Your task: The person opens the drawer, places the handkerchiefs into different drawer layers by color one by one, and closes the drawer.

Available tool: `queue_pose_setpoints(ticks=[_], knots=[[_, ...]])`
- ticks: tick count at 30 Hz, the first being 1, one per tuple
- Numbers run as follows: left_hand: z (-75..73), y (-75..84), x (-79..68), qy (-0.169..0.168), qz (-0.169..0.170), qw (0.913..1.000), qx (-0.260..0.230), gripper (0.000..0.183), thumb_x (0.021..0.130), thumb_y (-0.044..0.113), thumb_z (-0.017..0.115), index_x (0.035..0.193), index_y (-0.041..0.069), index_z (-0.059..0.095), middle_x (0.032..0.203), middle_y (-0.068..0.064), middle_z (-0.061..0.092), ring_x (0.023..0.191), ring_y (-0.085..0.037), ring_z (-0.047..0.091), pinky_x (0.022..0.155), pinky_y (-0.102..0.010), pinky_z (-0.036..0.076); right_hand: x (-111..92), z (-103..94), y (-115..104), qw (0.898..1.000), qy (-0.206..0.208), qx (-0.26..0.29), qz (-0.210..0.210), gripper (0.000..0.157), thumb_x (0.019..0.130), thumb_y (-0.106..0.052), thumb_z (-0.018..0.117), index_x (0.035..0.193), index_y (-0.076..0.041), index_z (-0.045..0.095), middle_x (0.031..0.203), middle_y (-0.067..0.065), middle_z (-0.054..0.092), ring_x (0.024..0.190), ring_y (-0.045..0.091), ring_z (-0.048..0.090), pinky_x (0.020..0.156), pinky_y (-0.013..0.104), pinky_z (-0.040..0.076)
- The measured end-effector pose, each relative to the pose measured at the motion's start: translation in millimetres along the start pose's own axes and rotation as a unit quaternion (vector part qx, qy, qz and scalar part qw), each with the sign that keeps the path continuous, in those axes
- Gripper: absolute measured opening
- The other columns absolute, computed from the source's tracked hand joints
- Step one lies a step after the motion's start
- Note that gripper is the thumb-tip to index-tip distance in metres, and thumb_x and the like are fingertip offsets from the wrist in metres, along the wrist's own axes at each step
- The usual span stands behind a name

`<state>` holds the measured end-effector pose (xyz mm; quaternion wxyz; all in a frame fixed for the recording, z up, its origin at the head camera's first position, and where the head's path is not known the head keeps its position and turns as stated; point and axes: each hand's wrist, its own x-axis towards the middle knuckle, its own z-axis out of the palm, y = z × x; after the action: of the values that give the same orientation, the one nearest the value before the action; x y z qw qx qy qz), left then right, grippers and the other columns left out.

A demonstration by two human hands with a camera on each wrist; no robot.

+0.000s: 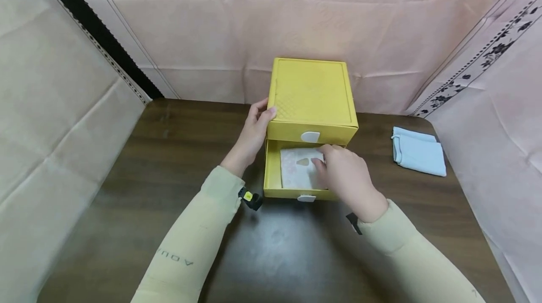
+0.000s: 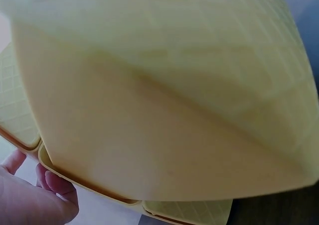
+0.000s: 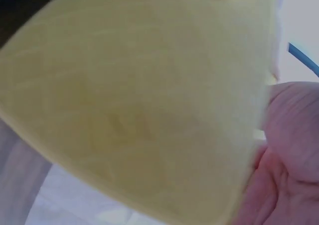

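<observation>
A yellow two-drawer box (image 1: pixel 312 89) stands at the back of the table, its lower drawer (image 1: pixel 273 171) pulled out toward me. In that drawer lies a white, flat tissue pack (image 1: pixel 294 171) with a pale printed design. My left hand (image 1: pixel 252 136) grips the box's left side, thumb at the front top corner. Reaching over the drawer's right side, my right hand (image 1: pixel 345 171) has its thumb and curled forefinger at the pack's right edge, covering that end of it. Yellow ridged walls fill most of both wrist views; the left hand (image 2: pixel 37 197) shows at lower left, the right palm (image 3: pixel 294 150) at right.
A folded light blue cloth (image 1: pixel 418 151) lies on the dark wooden table (image 1: pixel 178 190) to the right. White tabs (image 1: pixel 310 137) mark the drawer fronts. Pale fabric sheets (image 1: pixel 237 25) hang behind the table and along both sides.
</observation>
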<state>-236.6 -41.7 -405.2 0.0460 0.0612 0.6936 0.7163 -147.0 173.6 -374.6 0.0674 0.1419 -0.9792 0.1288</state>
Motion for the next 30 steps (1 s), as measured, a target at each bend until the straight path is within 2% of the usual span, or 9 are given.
queue_pose_setpoints(ticks=[4, 8, 13, 17, 21, 25, 30], knots=[[0.5, -0.2, 0.3, 0.001, 0.010, 0.9999, -0.005, 0.058, 0.094, 0.051, 0.052, 0.144, 0.026, 0.036, 0.129, -0.004, 0.044, 0.111, -0.020, 0.049, 0.098, -0.038, 0.038, 6.9, 0.6, 0.5, 0.995, -0.039, 0.079, -0.039, 0.027, 0.091, -0.025, 0.068, 0.109, -0.006, 0.069, 0.092, 0.005, 0.069, 0.081, 0.021, 0.063, 0.071, 0.041, 0.051], [3.6, 1.2, 1.2, -0.005, 0.016, 0.9998, -0.006, 0.058, 0.094, 0.052, 0.052, 0.144, 0.027, 0.036, 0.127, -0.003, 0.045, 0.111, -0.020, 0.048, 0.097, -0.038, 0.039, 20.4, 15.6, 8.2, 0.982, -0.107, 0.139, -0.069, 0.033, 0.091, -0.025, 0.068, 0.119, -0.007, 0.067, 0.095, 0.001, 0.067, 0.085, 0.016, 0.062, 0.078, 0.037, 0.050], [5.1, -0.4, 0.4, -0.004, 0.011, 0.9999, -0.004, 0.059, 0.093, 0.052, 0.052, 0.144, 0.027, 0.036, 0.127, -0.003, 0.045, 0.111, -0.020, 0.048, 0.098, -0.038, 0.038, 33.5, 31.5, 19.1, 0.973, -0.172, 0.141, -0.056, 0.044, 0.093, -0.022, 0.062, 0.131, 0.000, 0.056, 0.095, 0.003, 0.067, 0.087, 0.017, 0.060, 0.082, 0.039, 0.048], [3.0, -3.4, -1.7, -0.001, 0.005, 1.0000, -0.004, 0.060, 0.093, 0.052, 0.052, 0.144, 0.026, 0.035, 0.129, -0.004, 0.045, 0.112, -0.020, 0.048, 0.099, -0.039, 0.038, 37.4, 34.5, 21.5, 0.969, -0.202, 0.133, -0.042, 0.045, 0.095, -0.019, 0.057, 0.134, 0.002, 0.052, 0.092, 0.005, 0.066, 0.077, 0.017, 0.060, 0.075, 0.036, 0.048], [1.7, -5.4, -3.2, -0.001, 0.001, 1.0000, -0.004, 0.060, 0.093, 0.053, 0.051, 0.144, 0.025, 0.035, 0.129, -0.004, 0.045, 0.113, -0.021, 0.049, 0.100, -0.039, 0.037, 34.8, 34.3, 21.3, 0.969, -0.197, 0.143, -0.038, 0.040, 0.095, -0.020, 0.058, 0.130, -0.001, 0.055, 0.085, 0.003, 0.063, 0.068, 0.016, 0.057, 0.068, 0.034, 0.047], [1.7, -4.3, -2.7, -0.004, 0.008, 0.9999, -0.008, 0.061, 0.093, 0.053, 0.052, 0.144, 0.024, 0.034, 0.129, -0.005, 0.045, 0.113, -0.021, 0.049, 0.100, -0.039, 0.037, 26.0, 29.9, 19.9, 0.972, -0.155, 0.170, -0.052, 0.034, 0.094, -0.020, 0.061, 0.123, -0.003, 0.061, 0.089, 0.001, 0.065, 0.079, 0.016, 0.059, 0.075, 0.035, 0.049], [-0.2, -2.6, -2.5, 0.003, 0.010, 0.9999, -0.014, 0.061, 0.093, 0.052, 0.053, 0.144, 0.023, 0.035, 0.131, -0.004, 0.044, 0.113, -0.021, 0.049, 0.100, -0.038, 0.037, 4.6, 17.7, 19.9, 0.961, -0.116, 0.246, -0.052, 0.031, 0.094, -0.021, 0.063, 0.122, -0.007, 0.064, 0.097, -0.002, 0.067, 0.086, 0.012, 0.060, 0.077, 0.034, 0.050]])
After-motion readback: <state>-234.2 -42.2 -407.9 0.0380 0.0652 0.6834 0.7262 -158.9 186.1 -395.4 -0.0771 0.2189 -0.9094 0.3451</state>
